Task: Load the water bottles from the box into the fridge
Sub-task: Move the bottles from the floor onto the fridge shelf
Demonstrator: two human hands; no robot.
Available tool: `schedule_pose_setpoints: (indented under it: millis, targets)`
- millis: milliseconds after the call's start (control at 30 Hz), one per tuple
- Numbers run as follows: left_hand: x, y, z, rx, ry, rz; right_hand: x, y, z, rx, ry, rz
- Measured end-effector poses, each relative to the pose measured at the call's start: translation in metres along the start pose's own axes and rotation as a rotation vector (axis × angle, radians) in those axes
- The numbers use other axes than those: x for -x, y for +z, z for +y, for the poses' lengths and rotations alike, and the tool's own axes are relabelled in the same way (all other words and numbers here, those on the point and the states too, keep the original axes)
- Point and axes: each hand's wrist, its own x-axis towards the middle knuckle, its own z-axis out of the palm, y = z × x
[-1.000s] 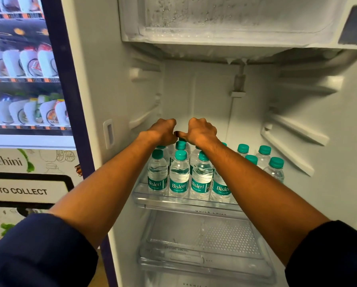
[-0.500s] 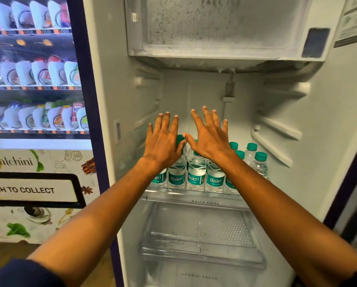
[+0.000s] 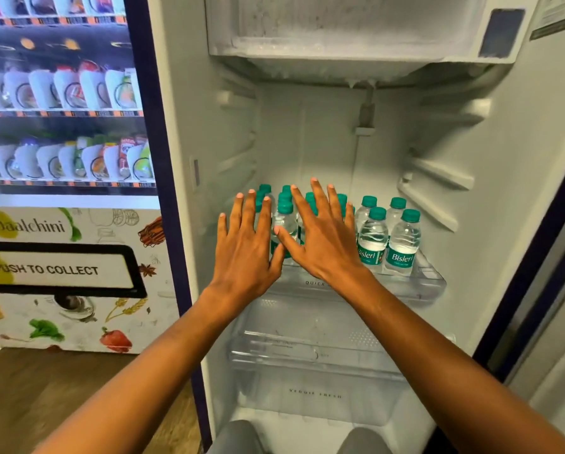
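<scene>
Several small clear water bottles [image 3: 402, 240] with green caps and Bisleri labels stand upright on the clear fridge shelf [image 3: 428, 283]. My left hand [image 3: 245, 244] and my right hand [image 3: 320, 237] hover side by side in front of the bottles, fingers spread and straight, holding nothing. Both hands cover the left part of the bottle group. The box is not in view.
The fridge interior [image 3: 307, 142] is open, with a frosted freezer compartment [image 3: 356, 27] above and clear drawers [image 3: 307, 348] below the shelf. A snack vending machine [image 3: 61, 142] stands to the left on a wooden floor. My knees show at the bottom edge.
A second ago both hands gripped bottle caps deep in the fridge. They let go, the fingers spread, and both hands have drawn back toward me.
</scene>
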Motion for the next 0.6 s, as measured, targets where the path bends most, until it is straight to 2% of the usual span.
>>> schedule_pose_setpoints:
  millis: [600]
  targets:
    - [0.163, 0.044, -0.030, 0.080, -0.107, -0.124, 0.129, 0.086, -0.029, -0.144, -0.050, -0.149]
